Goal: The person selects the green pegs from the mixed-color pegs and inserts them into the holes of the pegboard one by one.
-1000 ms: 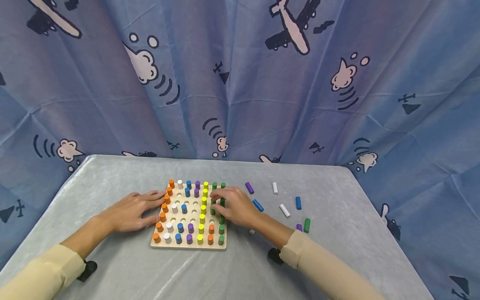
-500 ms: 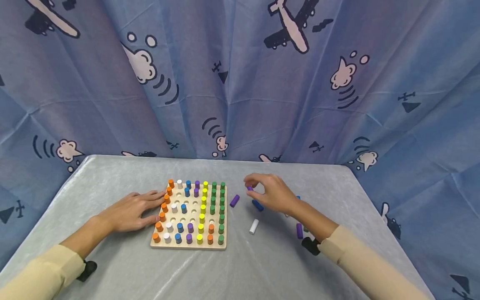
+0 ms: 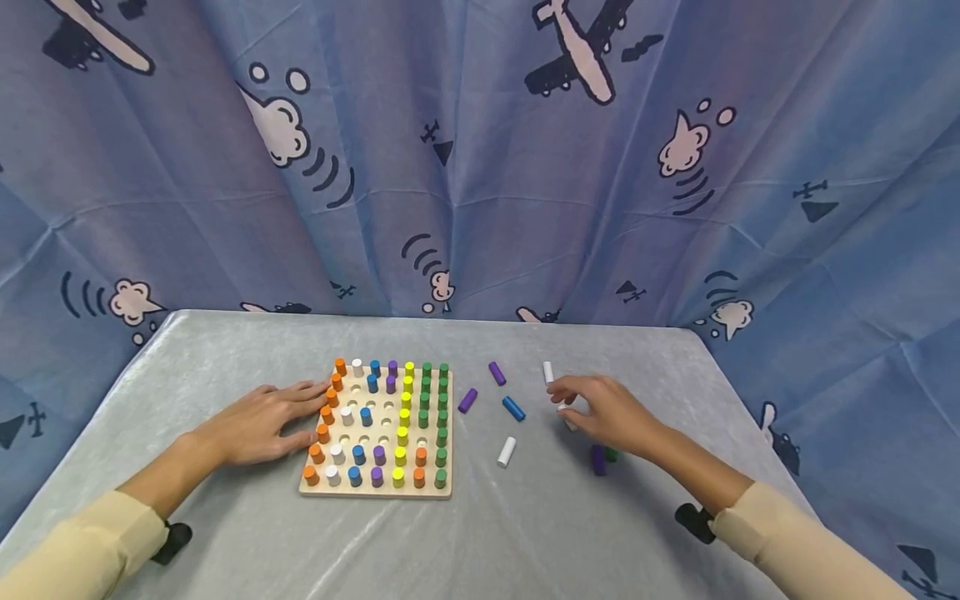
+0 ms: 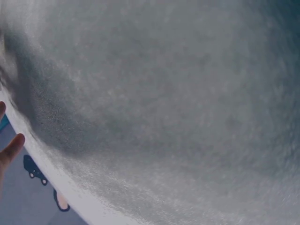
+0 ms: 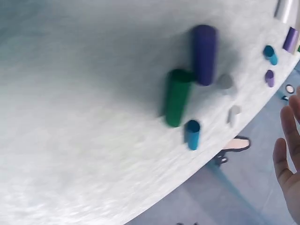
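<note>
My left hand rests flat at the left edge of a wooden pegboard, its fingertips touching the board's side near the orange pegs. Only a couple of its fingertips show in the left wrist view. To the right of the board, my right hand hovers with thumb and fingers apart around a white peg. That peg lies on the table in the right wrist view, where the right hand's fingers look loose. Beneath the right wrist lie a purple peg and a green peg.
Several pegs stand in coloured columns on the board, among bare holes. Loose nearby are a blue peg, two purple pegs and a white peg. Another white peg lies farther back. A patterned curtain hangs behind the grey-clothed table.
My right hand has moved from the board's green pegs to a loose purple peg, then right to the white one. That purple peg lies on the table. My left hand has stayed put.
</note>
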Available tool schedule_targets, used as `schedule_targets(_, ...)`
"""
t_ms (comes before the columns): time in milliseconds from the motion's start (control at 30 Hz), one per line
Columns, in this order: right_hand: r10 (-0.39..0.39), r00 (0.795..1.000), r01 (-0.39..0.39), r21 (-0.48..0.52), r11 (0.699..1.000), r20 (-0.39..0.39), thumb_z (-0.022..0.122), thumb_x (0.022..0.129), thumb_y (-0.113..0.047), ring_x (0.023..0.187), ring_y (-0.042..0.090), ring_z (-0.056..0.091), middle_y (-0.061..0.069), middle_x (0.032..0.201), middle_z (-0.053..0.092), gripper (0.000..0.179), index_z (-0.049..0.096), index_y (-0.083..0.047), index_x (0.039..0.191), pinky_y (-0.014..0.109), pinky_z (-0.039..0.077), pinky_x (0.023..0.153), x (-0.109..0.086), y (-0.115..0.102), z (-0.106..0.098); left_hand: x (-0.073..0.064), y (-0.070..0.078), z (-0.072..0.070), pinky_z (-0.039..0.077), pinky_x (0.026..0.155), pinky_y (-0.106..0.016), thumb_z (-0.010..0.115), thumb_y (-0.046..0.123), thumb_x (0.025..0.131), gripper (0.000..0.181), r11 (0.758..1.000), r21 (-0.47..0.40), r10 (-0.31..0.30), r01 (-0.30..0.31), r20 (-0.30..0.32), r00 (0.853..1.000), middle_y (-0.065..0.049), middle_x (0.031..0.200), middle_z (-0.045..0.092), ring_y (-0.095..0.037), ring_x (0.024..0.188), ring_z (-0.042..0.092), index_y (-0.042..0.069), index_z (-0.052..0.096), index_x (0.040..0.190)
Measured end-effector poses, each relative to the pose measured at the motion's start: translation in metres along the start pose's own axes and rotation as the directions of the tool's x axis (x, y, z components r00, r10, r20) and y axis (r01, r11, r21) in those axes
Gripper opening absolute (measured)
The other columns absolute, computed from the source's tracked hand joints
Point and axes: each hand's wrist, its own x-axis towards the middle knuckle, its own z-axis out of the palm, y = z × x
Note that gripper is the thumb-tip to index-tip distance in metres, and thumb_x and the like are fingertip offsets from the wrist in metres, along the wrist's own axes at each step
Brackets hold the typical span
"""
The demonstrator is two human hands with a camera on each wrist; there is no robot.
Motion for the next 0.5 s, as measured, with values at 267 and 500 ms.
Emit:
schedule_targets(267,0.065,0.996,-0.064,-0.009,0.998,0.067,0.075,0.086,-0.002,0.085,0.013,0.065,0.003,0.103,0.074,0.032,0.068,-0.004,0.117,0.044,0.056,0.077,-0.034,0.022,-0.007,0.000,0.000,0.000,0.038,0.102,-0.062,0.050,0.055,0.099,0.067,1.000,-0.005,-0.002,0.002,0.006,1.000,-0.009,0.156,0.041,-0.036,0.140,0.040,0.006,0.051,0.146)
schedule_targets(500,0.056,0.995,-0.058,0.021,0.998,0.080,0.080,0.080,0.001,0.081,0.013,0.067,0.004,0.103,0.073,0.039,0.067,-0.003,0.117,0.038,0.056,0.072,-0.059,0.038,-0.005,0.000,0.000,0.000,0.038,0.102,-0.062,0.050,0.054,0.099,0.067,1.000,-0.008,0.000,0.000,0.004,1.000,-0.010,0.156,0.041,-0.037,0.140,0.040,0.006,0.051,0.146)
